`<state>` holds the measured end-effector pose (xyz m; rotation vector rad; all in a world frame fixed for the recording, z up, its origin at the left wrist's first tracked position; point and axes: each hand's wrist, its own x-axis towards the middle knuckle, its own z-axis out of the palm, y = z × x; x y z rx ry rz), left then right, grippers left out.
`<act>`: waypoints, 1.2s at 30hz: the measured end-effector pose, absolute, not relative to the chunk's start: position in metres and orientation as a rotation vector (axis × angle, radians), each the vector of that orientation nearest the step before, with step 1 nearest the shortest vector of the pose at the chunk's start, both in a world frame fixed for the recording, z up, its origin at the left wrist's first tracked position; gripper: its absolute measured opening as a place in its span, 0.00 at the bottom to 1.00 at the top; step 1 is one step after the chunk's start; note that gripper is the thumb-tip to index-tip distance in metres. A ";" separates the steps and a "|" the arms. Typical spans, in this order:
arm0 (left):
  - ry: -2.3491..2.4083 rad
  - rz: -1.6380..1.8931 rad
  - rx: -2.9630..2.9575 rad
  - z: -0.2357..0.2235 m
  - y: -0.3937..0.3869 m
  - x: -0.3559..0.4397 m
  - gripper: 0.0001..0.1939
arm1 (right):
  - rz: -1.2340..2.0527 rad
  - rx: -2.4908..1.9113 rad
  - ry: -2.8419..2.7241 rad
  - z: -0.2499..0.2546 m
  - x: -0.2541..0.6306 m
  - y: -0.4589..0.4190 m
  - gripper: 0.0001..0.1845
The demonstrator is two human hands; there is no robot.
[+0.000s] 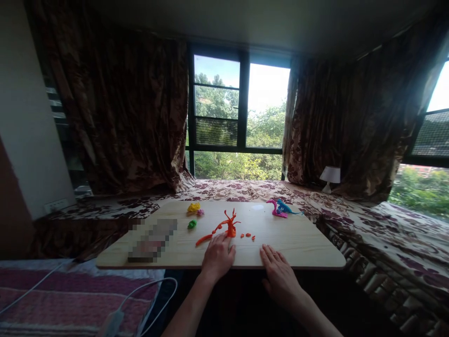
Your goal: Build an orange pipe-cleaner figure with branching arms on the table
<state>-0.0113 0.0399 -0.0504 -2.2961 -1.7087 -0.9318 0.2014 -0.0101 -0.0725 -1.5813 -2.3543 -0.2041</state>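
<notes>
An orange modelling clay figure [230, 226] with thin branching strands stands upright near the table's middle. My left hand [218, 256] is at its foot, fingers bent forward and closed against the base; the fingertips are partly hidden. From the figure a beaded orange strand runs left to a thicker orange clay roll [203, 240] lying on the table. Several small orange clay bits [248, 235] lie just right of the figure. My right hand [277, 267] rests palm down on the table's front edge, fingers stretched out, holding nothing.
Yellow clay [193, 207], pink clay [200, 212] and green clay [192, 224] sit left on the wooden table [301, 243]. Magenta clay [278, 213] and blue clay [285, 207] pieces lie at back right. A blurred-out flat object [153, 240] occupies the left side. A lamp [329, 176] stands behind.
</notes>
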 end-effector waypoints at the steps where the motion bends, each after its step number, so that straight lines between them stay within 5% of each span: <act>1: -1.705 -0.934 -2.302 -0.051 0.040 -0.012 0.19 | -0.188 -1.591 -2.363 -0.070 0.203 -0.003 0.43; 28: -1.780 -0.950 -2.317 -0.045 0.034 -0.011 0.19 | -0.395 -1.753 -2.282 -0.081 0.227 -0.031 0.41; 36: -1.745 -0.936 -2.308 -0.050 0.039 -0.012 0.20 | -0.234 -1.574 -2.377 -0.075 0.197 -0.009 0.41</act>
